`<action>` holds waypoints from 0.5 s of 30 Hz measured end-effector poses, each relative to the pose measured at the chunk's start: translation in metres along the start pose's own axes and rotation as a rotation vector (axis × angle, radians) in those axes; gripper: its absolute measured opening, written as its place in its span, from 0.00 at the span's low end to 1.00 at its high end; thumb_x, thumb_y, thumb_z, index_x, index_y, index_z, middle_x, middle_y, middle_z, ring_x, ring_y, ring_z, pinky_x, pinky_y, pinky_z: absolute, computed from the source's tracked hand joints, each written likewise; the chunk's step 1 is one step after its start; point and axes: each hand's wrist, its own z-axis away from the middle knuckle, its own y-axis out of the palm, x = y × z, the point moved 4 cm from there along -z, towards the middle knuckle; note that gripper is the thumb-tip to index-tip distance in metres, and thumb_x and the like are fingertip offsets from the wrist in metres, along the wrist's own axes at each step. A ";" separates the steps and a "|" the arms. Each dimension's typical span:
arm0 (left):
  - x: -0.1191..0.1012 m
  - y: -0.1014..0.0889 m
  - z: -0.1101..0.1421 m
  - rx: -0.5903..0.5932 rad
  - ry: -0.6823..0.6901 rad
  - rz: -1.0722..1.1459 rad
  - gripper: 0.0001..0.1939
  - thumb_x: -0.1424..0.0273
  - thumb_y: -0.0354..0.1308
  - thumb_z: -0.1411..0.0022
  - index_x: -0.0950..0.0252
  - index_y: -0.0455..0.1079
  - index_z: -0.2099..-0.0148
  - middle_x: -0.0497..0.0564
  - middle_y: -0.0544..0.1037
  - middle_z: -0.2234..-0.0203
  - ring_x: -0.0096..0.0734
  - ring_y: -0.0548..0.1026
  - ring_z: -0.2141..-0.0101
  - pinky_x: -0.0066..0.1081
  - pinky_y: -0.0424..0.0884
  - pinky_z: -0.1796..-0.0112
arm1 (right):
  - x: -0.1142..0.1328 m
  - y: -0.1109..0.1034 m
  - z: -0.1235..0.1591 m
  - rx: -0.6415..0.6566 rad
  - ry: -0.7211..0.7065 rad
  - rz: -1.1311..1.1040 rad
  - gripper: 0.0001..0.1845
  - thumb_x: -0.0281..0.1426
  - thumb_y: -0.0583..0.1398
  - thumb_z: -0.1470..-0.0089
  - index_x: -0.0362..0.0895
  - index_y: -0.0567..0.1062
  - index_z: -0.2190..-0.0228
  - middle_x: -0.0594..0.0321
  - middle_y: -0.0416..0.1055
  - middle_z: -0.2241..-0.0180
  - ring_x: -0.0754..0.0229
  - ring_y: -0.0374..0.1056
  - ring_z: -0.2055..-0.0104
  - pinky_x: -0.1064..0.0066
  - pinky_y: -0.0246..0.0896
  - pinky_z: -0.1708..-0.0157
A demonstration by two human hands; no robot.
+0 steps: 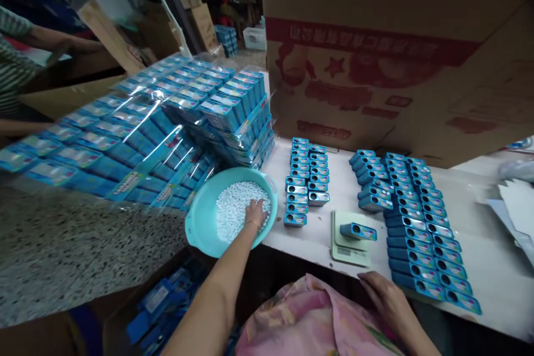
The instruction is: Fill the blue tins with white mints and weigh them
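Note:
My left hand point(255, 214) is down in a turquoise plastic basin point(199, 221), its fingers curled into a heap of small white tablets point(231, 200). The fingertips are partly buried among them. At the table's front edge rests my right hand point(386, 296), empty, with its fingers stretched out. Just beyond it stands a pale green digital scale point(350, 256). One small blue tin point(359, 231) lies on the scale, a dark round opening at its end. Rows of similar blue tins point(417, 242) stand to the right, and shorter rows of tins point(297, 206) stand between basin and scale.
Plastic-wrapped stacks of blue tins point(137, 144) fill the left side. A large cardboard carton point(375, 78) blocks the back. Below left, an open box holds blue pieces point(156, 297). White sheets point(515, 214) lie at far right. Another person's arm point(54, 39) is at upper left.

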 end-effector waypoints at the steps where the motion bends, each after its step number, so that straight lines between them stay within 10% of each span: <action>1: 0.000 -0.001 -0.002 0.020 -0.010 0.065 0.19 0.71 0.57 0.55 0.61 0.65 0.57 0.56 0.60 0.50 0.44 0.56 0.48 0.38 0.58 0.54 | 0.000 0.000 0.000 0.016 0.006 -0.003 0.15 0.34 0.48 0.46 0.45 0.72 0.67 0.59 0.73 0.68 0.61 0.69 0.65 0.71 0.65 0.64; 6: 0.007 -0.030 0.005 0.061 -0.122 0.531 0.08 0.71 0.57 0.55 0.64 0.64 0.68 0.49 0.68 0.73 0.28 0.69 0.71 0.26 0.65 0.74 | -0.001 0.000 -0.010 0.054 0.016 -0.006 0.15 0.33 0.47 0.45 0.44 0.72 0.67 0.58 0.72 0.67 0.60 0.69 0.64 0.70 0.64 0.63; 15: 0.004 -0.056 0.029 -0.060 -0.228 1.363 0.09 0.70 0.42 0.42 0.65 0.62 0.70 0.46 0.64 0.81 0.16 0.62 0.84 0.17 0.59 0.84 | 0.005 0.002 -0.035 0.121 -0.046 -0.052 0.16 0.32 0.46 0.45 0.44 0.72 0.65 0.57 0.71 0.66 0.60 0.68 0.64 0.69 0.63 0.62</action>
